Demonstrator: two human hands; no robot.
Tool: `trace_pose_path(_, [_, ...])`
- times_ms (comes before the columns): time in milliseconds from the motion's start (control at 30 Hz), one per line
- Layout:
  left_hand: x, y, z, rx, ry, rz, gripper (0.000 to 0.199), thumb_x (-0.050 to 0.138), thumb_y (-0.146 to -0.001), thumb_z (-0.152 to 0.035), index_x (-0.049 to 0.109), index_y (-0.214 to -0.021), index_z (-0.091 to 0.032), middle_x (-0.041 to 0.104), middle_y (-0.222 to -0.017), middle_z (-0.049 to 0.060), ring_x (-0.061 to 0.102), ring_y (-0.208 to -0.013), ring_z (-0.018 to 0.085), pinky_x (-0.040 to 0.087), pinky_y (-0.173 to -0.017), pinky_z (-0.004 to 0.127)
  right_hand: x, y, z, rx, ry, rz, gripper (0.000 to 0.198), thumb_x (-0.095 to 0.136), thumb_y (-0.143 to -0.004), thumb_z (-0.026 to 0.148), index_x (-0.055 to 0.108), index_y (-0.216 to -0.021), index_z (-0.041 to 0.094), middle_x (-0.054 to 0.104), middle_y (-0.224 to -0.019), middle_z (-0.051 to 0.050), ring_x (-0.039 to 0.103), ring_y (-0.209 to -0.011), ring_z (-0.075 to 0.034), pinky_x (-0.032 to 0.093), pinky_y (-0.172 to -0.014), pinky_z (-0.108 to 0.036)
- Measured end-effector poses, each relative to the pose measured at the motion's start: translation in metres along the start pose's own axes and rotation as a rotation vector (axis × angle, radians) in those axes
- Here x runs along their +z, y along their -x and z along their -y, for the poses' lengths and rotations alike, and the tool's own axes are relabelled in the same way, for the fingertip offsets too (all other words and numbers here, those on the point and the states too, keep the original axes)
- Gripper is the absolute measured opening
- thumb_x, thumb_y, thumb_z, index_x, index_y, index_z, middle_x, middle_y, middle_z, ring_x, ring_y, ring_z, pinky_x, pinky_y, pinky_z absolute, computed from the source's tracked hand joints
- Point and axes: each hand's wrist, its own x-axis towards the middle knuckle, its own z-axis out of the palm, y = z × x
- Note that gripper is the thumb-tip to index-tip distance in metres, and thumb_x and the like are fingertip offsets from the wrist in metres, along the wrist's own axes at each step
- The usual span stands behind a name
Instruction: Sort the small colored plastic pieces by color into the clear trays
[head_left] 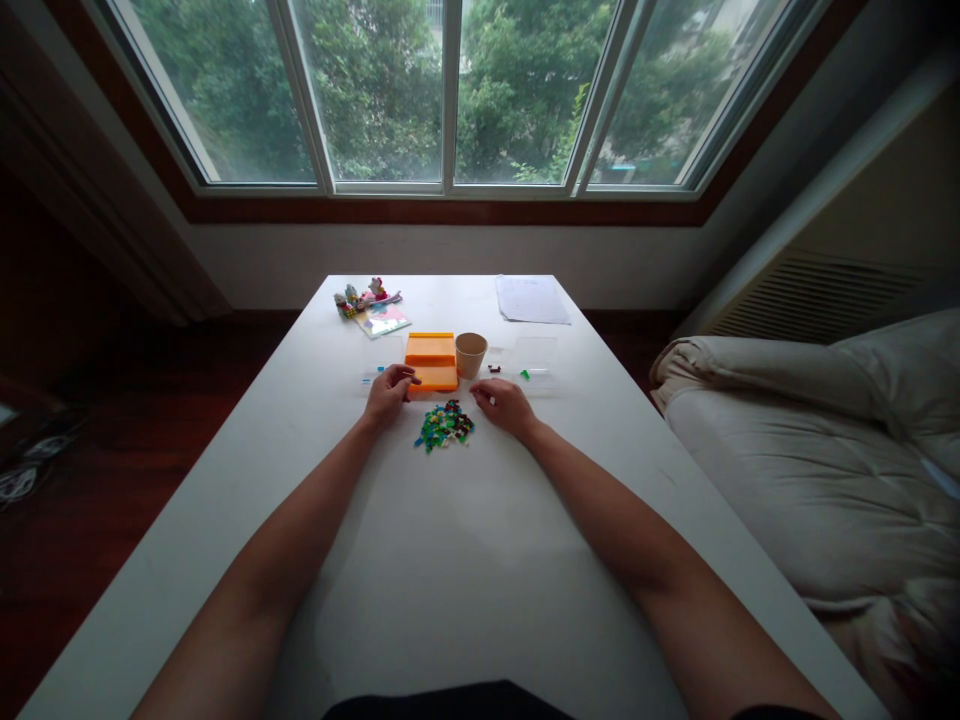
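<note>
My left hand [389,393] is pinched at the lower left corner of an orange open box [430,376]; whatever its fingertips hold is too small to name. Just right of the box's front, my right hand [504,405] has its fingers closed together, and I cannot make out anything in them. Between and slightly nearer than both hands lies a loose pile of tiny toy bricks [444,426], mostly green, blue and brown. A tan paper cup [471,354] stands upright against the orange box, beyond my right hand.
Clear plastic trays [536,350] flank the box and cup. Small brown pieces [494,369] and a green piece [525,374] lie at right. Toy figures [364,296], a colourful card [384,320] and papers [532,299] sit farther back on the white table [442,560]. A sofa [795,450] stands right.
</note>
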Motion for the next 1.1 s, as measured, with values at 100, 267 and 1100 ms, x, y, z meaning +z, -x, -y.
trace_pose_path(100, [0.000,-0.002,0.001,-0.012,0.023,0.018,0.046,0.056,-0.080,-0.028,0.055,-0.124,-0.017,0.072,-0.110,0.009,0.048,-0.051,0.005,0.047,-0.052,0.022,0.000,0.000,-0.001,-0.002,0.004,0.002,0.016,0.057,-0.091,0.020,0.071,-0.097,0.021,0.068,-0.079,-0.003,0.057,-0.070,-0.015,0.043,-0.072,-0.026])
trace_pose_path(267, [0.000,0.000,0.002,0.024,-0.043,0.049,0.035,0.059,-0.079,-0.029,0.064,-0.111,-0.016,0.070,-0.088,0.004,0.051,-0.055,0.008,0.045,-0.055,0.022,0.002,-0.001,-0.003,-0.010,0.001,-0.001,0.016,0.056,-0.090,0.020,0.071,-0.097,0.021,0.067,-0.078,-0.003,0.056,-0.071,-0.016,0.043,-0.072,-0.026])
trace_pose_path(1100, [-0.010,0.012,-0.021,0.282,-0.625,0.553,0.019,0.061,-0.080,-0.029,0.073,-0.090,-0.019,0.061,-0.080,0.001,0.051,-0.065,0.011,0.040,-0.061,0.023,0.003,0.000,-0.004,-0.002,-0.005,0.001,0.017,0.056,-0.091,0.021,0.072,-0.096,0.021,0.068,-0.078,-0.004,0.056,-0.069,-0.015,0.042,-0.071,-0.026])
